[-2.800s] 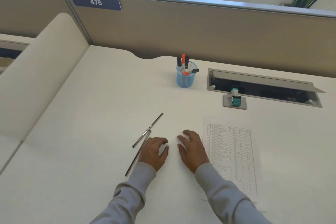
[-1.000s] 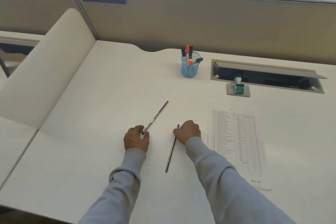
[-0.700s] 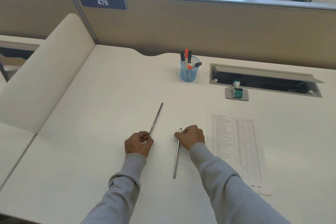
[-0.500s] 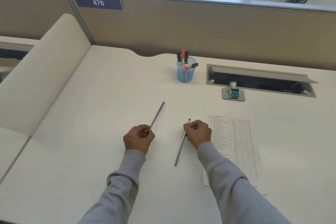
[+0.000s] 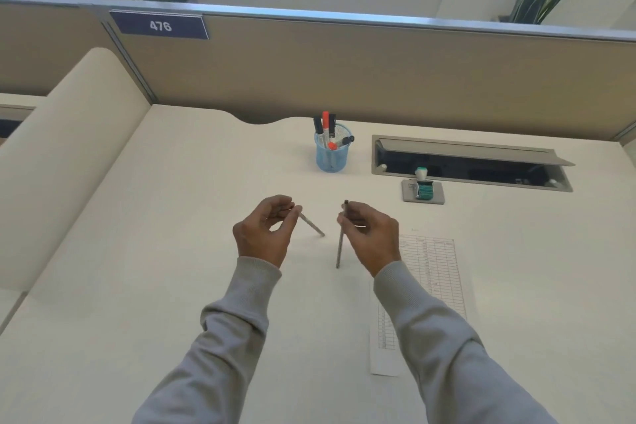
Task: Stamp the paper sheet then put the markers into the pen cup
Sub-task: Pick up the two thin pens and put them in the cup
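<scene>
My left hand (image 5: 265, 232) pinches one thin grey marker (image 5: 312, 224) by its upper end, the marker slanting down to the right above the desk. A second thin grey marker (image 5: 340, 248) hangs nearly upright from my right hand (image 5: 373, 234), which grips it near the top. Both are lifted off the desk, in front of the blue mesh pen cup (image 5: 331, 153), which holds several markers with black and orange caps. The printed paper sheet (image 5: 430, 272) lies flat to the right, partly under my right sleeve. A green stamp (image 5: 422, 186) stands on its grey pad behind the sheet.
An open cable tray (image 5: 471, 162) is sunk into the desk at the back right. A tan partition (image 5: 344, 72) with a "476" sign closes the back. A cream rounded divider (image 5: 69, 162) bounds the left side.
Both hands have raised their markers off the desk and moved forward toward the pen cup. The markers now point downward instead of lying flat.
</scene>
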`<move>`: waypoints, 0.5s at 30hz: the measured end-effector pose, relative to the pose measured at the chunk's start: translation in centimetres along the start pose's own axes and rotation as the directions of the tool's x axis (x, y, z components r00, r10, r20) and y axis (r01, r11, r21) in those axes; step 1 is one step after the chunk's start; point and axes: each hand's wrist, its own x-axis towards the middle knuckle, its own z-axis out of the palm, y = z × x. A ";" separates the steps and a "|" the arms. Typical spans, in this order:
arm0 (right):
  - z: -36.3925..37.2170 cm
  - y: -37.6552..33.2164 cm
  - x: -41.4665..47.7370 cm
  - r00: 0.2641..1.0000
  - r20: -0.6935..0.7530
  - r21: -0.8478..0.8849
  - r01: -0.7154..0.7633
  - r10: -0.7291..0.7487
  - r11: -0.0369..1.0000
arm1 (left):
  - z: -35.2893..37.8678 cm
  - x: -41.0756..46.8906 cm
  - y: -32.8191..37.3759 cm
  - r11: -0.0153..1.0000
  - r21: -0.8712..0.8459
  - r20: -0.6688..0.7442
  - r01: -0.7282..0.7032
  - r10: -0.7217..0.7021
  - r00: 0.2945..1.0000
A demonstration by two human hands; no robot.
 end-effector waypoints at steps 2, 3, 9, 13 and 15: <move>0.3 -0.6 0.4 0.996 0.038 -0.026 0.085 -0.084 0.996 | 0.7 0.7 0.4 0.999 0.001 0.027 -0.038 0.037 0.999; 0.4 -0.8 0.6 0.992 0.052 -0.040 0.118 -0.116 0.992 | 1.0 1.1 0.6 0.999 -0.005 0.042 -0.049 0.050 0.998; 1.1 -1.5 2.6 0.965 0.115 -0.122 0.247 -0.234 0.961 | 3.3 3.5 2.3 0.993 -0.071 0.130 -0.095 0.103 0.986; 1.2 -1.9 4.5 0.965 0.063 -0.163 0.262 -0.255 0.951 | 4.9 5.0 3.4 0.987 -0.113 0.142 -0.114 0.129 0.981; 1.0 -2.1 5.6 0.958 0.044 -0.141 0.286 -0.283 0.948 | 5.7 5.7 3.5 0.985 -0.111 0.125 -0.134 0.148 0.981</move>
